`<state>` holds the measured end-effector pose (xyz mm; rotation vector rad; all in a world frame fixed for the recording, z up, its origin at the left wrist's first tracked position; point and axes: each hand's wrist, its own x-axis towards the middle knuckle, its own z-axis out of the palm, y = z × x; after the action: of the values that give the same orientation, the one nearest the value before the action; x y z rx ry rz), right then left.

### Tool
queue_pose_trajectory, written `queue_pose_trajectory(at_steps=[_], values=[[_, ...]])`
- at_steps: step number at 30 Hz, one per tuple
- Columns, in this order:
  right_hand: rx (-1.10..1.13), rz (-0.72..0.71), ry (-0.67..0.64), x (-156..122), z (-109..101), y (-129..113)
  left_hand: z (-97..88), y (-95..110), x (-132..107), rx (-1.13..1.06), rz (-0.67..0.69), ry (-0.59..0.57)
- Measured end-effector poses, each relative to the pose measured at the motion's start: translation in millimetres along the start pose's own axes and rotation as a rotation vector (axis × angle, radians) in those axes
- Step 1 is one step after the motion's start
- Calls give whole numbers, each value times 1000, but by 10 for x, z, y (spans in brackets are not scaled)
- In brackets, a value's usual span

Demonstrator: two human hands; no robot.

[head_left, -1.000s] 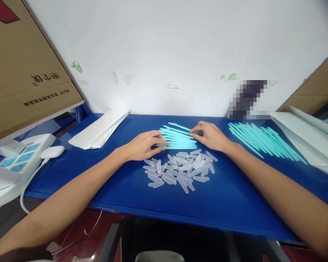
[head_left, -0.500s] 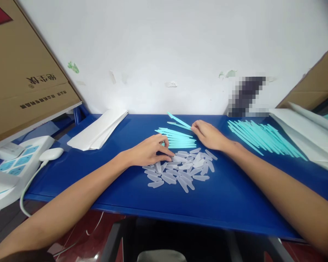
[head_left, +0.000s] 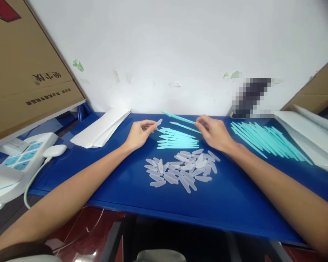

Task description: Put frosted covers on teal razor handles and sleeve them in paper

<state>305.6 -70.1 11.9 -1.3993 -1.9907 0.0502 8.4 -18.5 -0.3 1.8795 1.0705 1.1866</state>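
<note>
My left hand [head_left: 142,134] pinches a small translucent blade cap [head_left: 159,122] between thumb and fingertips. Across from it, my right hand [head_left: 213,131] grips the end of a turquoise eyebrow razor [head_left: 179,117], whose far tip points left, raised off the table. Another single razor [head_left: 184,127] lies just below it, close to my right fingertips. Between the hands, several razors [head_left: 177,140] are laid side by side in a fan. Nearer to me is a loose pile of translucent caps [head_left: 180,169].
More turquoise razors [head_left: 268,140] are heaped on the right of the blue table [head_left: 120,189], beside white paper sheets [head_left: 306,136]. White folded bags [head_left: 100,129] lie at the left. A power strip [head_left: 24,156] with a plugged-in charger [head_left: 54,151] stands near the left edge, by a cardboard box [head_left: 30,54].
My left hand has lifted a cap from the pile and moved up and left of the razor row. My right hand has shifted slightly right, still with a razor.
</note>
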Motion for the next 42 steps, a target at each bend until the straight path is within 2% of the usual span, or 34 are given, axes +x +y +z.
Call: queue_pose_trajectory(at_steps=[4,7,12,15,19,23,27,37,42], values=[[-31,-47,91,-23,61,11,-48,-91,60,-23,-77,18],[-44,-44,161,-35,80,9,-65,-113,74,-21,-84,-2],[-18,-89,207,-56,68,-67,-74,-139,89,-38,-80,-49],[65,-102,256,-62,73,-172,-71,-134,88,28,-71,-33],[287,6,320,-37,100,-307,-67,-103,77,89,-72,-34],[546,104,327,9,130,-323,-69,-91,70,120,-61,-36],[659,159,337,39,145,-263,-71,-101,68,162,-28,-43],[632,173,312,37,156,-268,-57,-70,44,188,22,-135],[596,163,332,43,129,-236,-57,-61,45,172,9,-123]])
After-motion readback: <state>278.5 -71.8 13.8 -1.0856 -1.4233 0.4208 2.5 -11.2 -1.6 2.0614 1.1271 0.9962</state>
